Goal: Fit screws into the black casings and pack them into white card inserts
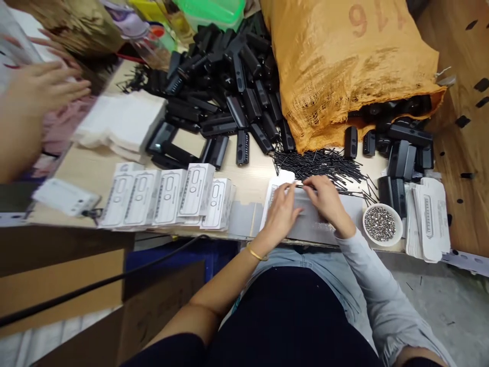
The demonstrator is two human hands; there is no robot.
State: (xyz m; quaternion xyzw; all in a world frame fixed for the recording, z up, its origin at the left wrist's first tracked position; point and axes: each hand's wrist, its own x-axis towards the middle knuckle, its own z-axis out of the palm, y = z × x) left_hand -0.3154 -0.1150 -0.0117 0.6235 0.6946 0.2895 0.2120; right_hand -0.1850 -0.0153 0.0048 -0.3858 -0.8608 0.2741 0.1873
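Observation:
My left hand [280, 214] lies against a printed white box [271, 192] near the table's front edge, fingers bent over its right side and thumb out to the right. Just right of it, my right hand [325, 200] has its thumb and forefinger close together at a thin black stick [300, 185]. Part of that stick is hidden by the fingers. Beneath both hands is a grey mat [349, 209]. Behind them spreads a heap of thin black sticks [319, 164]. To the right stands a white bowl [397, 238] of small metal parts [379, 223].
Several packed white boxes [166, 196] stand at left. Black plastic devices [237, 84] are heaped behind, beside an orange woven sack [344, 66]. Flat cartons [430, 219] lie at right, a white stack [118, 120] at back left. Another person's hand [42, 92] shows at far left.

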